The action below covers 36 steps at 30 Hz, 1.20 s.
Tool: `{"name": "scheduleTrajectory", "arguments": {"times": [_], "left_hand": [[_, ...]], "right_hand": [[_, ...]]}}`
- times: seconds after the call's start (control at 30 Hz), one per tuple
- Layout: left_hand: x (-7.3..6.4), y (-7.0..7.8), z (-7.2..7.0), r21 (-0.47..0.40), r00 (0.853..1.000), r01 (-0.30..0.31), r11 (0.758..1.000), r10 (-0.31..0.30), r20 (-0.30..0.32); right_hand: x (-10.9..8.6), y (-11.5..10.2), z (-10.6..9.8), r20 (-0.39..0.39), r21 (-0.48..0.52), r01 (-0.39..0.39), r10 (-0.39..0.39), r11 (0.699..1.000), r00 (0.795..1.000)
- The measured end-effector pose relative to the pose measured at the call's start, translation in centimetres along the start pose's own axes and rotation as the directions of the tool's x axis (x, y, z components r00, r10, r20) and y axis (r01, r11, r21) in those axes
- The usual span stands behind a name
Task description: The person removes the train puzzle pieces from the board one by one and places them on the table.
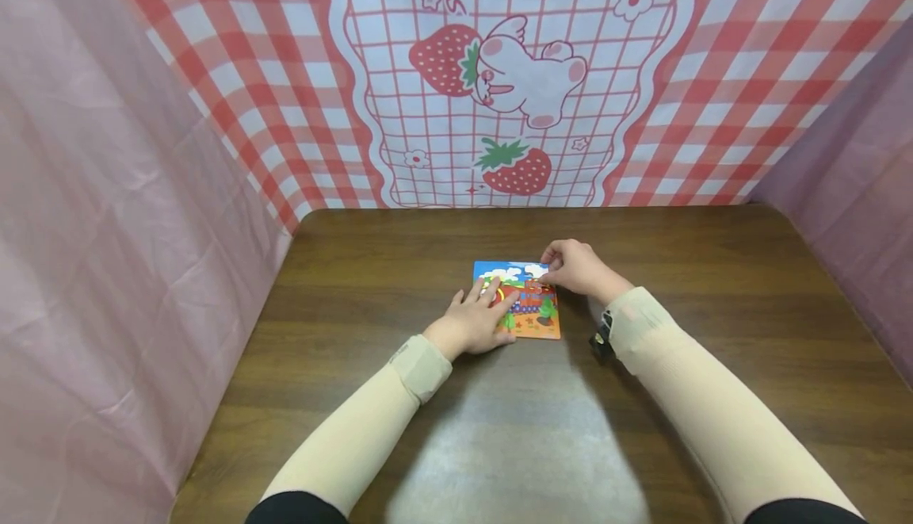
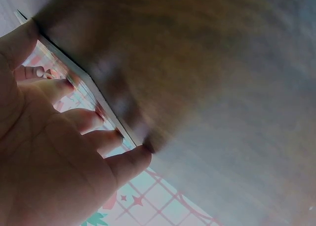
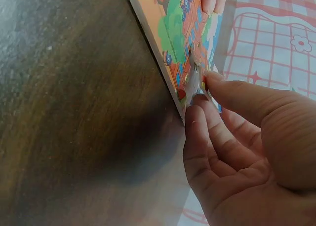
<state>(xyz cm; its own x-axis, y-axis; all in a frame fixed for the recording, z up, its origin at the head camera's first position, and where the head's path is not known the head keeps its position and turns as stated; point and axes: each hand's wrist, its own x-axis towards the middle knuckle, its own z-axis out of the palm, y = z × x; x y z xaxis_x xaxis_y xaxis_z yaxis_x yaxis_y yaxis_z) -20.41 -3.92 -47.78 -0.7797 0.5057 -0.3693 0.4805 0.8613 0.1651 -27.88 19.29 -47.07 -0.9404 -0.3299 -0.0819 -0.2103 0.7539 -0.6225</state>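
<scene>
A colourful flat jigsaw puzzle (image 1: 536, 324) lies on the wooden table, with blue sky, white clouds, a red train and green plants on orange ground. My left hand (image 1: 474, 323) rests on its left part with fingers spread. In the left wrist view, fingertips and thumb of the left hand (image 2: 54, 157) touch the board along its edge (image 2: 106, 105). At the board's right side, my right hand (image 1: 579, 270) pinches a puzzle piece (image 3: 197, 54) between thumb and fingers. That piece stands tilted up, with a grey gap under it. The fingers hide part of it.
The brown wooden table (image 1: 357, 286) surrounds the puzzle. A red-and-white checked cloth (image 1: 456, 167) with strawberries hangs behind it, and pink curtains (image 1: 135, 270) hang at the sides. A small black device (image 1: 602, 340) sits at the right wrist.
</scene>
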Motion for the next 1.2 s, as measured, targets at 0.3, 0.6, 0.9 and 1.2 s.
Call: {"name": "scheduleTrajectory", "arguments": {"times": [0.3,0.6,0.9,1.2], "left_hand": [[-0.3,0.0,0.2,0.006,1.0,0.012,1.0,-0.012,0.001],[-0.5,0.0,0.2,-0.005,1.0,0.011,1.0,-0.011,0.008],[-0.3,-0.1,0.1,-0.006,1.0,0.001,1.0,-0.001,-0.001],[-0.3,0.1,0.1,-0.003,1.0,-0.003,1.0,0.003,-0.006]], "right_hand": [[-0.5,0.2,0.3,-0.012,0.053,-0.013,0.014,0.998,1.0],[-0.8,1.4,0.2,-0.038,0.207,-0.019,0.027,0.978,0.999],[-1.9,2.7,-1.7,-0.09,0.216,-0.018,0.038,0.976,0.995],[-3.9,5.1,-3.6,-0.13,0.208,-0.039,0.067,0.977,0.989]]}}
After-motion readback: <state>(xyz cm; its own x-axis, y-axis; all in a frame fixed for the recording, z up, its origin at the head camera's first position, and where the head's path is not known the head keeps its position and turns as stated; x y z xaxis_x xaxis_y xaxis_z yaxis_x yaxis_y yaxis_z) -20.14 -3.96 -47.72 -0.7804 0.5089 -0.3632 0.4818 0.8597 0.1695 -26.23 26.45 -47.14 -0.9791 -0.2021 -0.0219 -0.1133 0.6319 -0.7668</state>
